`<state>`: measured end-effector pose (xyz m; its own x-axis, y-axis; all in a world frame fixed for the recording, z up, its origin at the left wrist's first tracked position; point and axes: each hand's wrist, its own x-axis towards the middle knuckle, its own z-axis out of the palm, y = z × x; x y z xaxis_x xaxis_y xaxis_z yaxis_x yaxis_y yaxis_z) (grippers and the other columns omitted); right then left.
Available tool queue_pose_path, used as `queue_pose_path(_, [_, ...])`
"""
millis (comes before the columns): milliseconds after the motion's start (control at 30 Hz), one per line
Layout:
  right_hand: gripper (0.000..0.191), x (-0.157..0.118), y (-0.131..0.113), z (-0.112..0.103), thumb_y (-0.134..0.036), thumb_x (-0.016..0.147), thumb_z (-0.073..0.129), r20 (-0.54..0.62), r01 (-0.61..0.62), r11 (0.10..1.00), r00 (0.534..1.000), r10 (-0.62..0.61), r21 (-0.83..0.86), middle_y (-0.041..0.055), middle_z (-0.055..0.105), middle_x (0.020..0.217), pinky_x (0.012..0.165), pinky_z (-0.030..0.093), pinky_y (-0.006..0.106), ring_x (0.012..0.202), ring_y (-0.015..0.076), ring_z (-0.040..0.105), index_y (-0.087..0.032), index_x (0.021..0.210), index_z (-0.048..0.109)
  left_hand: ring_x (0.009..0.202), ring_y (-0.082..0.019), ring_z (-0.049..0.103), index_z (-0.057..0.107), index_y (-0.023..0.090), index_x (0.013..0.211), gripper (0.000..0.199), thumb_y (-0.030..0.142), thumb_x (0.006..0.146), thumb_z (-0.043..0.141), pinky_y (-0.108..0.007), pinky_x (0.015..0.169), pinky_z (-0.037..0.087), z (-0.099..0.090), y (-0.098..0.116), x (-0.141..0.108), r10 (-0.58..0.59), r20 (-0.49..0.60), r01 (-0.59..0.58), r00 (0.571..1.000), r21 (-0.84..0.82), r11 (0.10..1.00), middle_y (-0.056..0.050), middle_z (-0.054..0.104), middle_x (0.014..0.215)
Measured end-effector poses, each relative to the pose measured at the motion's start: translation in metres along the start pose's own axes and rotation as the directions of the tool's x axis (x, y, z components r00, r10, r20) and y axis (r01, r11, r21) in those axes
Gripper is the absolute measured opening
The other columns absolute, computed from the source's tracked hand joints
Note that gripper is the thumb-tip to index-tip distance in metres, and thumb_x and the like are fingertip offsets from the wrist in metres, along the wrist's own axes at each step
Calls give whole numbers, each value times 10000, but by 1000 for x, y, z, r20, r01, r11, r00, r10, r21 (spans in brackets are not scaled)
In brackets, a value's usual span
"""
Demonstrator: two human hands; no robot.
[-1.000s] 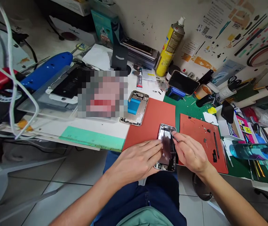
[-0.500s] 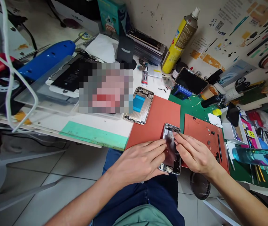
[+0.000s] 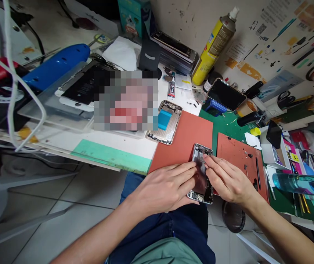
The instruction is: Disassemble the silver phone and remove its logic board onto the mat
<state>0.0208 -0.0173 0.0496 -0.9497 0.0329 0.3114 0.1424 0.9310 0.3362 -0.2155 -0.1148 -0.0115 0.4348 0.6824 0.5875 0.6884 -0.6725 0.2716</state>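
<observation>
An opened phone housing point(image 3: 201, 176) with a bare metal interior lies tilted at the front edge of a red-brown mat point(image 3: 184, 139). My left hand point(image 3: 170, 187) grips its left side, fingers over the frame and thumb near the bottom end. My right hand point(image 3: 225, 178) is over its right side, fingertips pinched together at the upper part of the interior; whatever they pinch is too small to make out. A second phone housing point(image 3: 173, 123) with a blue strip point(image 3: 164, 120) lies behind, to the left.
A second red-brown mat point(image 3: 238, 157) with small parts is at right, near a bottle point(image 3: 302, 183). Behind stand a yellow spray can point(image 3: 213, 47) and a phone point(image 3: 226, 94) on a blue stand. A plastic tray point(image 3: 76, 119) and blue tool point(image 3: 57, 66) are left.
The view has shifted slightly, so the scene sits a little differently. Both hands keep nearly the same place on the phone housing.
</observation>
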Motion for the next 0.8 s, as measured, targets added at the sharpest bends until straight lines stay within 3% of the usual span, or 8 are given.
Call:
queue_pose_path(300, [156,15,-3,-11,-100,1019,585,97,82,985,993,-67,-155,261,794,1194,944,619,443,1066,308,773,-79,1140,681,1381,-289,665,738,88,1255,539,571,1037,641,-408,1159,585,-2,0,2,6,16,-6,1000,-8,1000,-137,774,1345])
queue_pose_path(400, [189,21,-3,-16,-101,1009,608,148,107,967,986,-74,-231,199,806,1037,812,598,408,884,260,742,-85,1175,698,1376,-293,666,733,88,1260,544,573,1025,655,-416,1142,601,-2,0,2,-6,24,7,1000,-42,999,-150,769,1345])
queue_pose_path(533, [177,25,0,-17,-94,1019,593,171,157,970,977,-124,-189,73,718,785,648,503,367,681,193,623,-96,1141,721,1388,-301,658,727,78,1260,553,571,1016,668,-424,1138,606,1,0,0,-10,20,11,1000,-47,999,-166,764,1347])
queue_pose_path(800, [200,24,3,-17,-84,995,610,194,190,967,968,-156,-172,71,701,783,615,448,374,666,201,593,-69,1172,703,1389,-292,661,737,86,1242,546,581,1041,623,-408,1152,591,2,1,-2,-19,10,19,1000,-17,1000,-149,767,1355])
